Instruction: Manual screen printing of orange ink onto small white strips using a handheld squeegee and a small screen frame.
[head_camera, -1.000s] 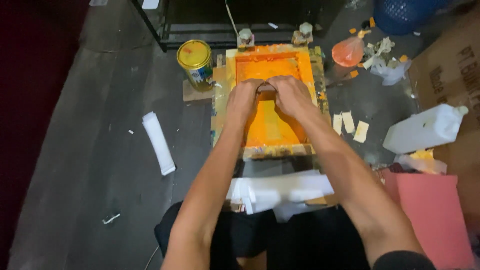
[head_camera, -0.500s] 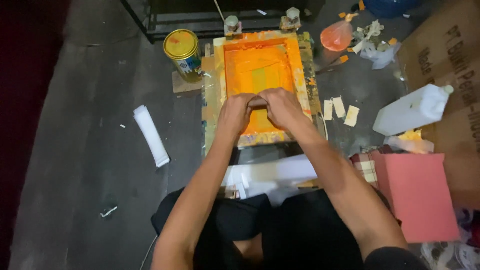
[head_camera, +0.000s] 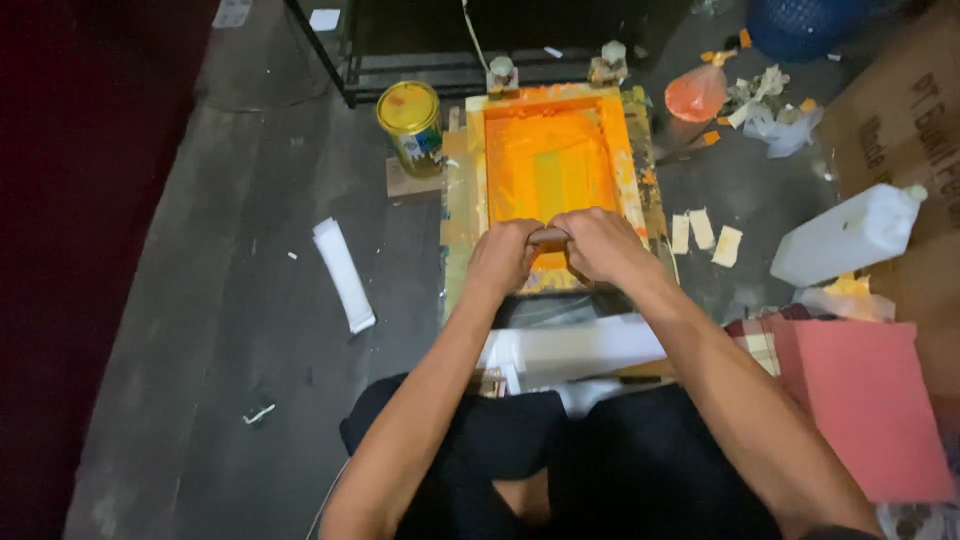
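A wooden printing frame (head_camera: 458, 190) with an orange-inked screen (head_camera: 548, 165) lies flat on the floor ahead of my knees. Both hands grip a squeegee handle (head_camera: 548, 236) held across the near end of the screen. My left hand (head_camera: 503, 256) is closed on its left part, my right hand (head_camera: 598, 245) on its right part; the blade is hidden under my fingers. The upper screen shows a paler streaked band.
A yellow-lidded paint can (head_camera: 410, 125) stands left of the frame. A white plastic jug (head_camera: 848, 235) and a pink sheet stack (head_camera: 860, 400) lie at right, an orange bag (head_camera: 695, 93) behind. White paper strip (head_camera: 343, 273) lies at left; white papers (head_camera: 575, 345) near my knees.
Both hands have drawn the squeegee along the screen from its far end toward me, down to the near edge, leaving a paler band on the screen behind.
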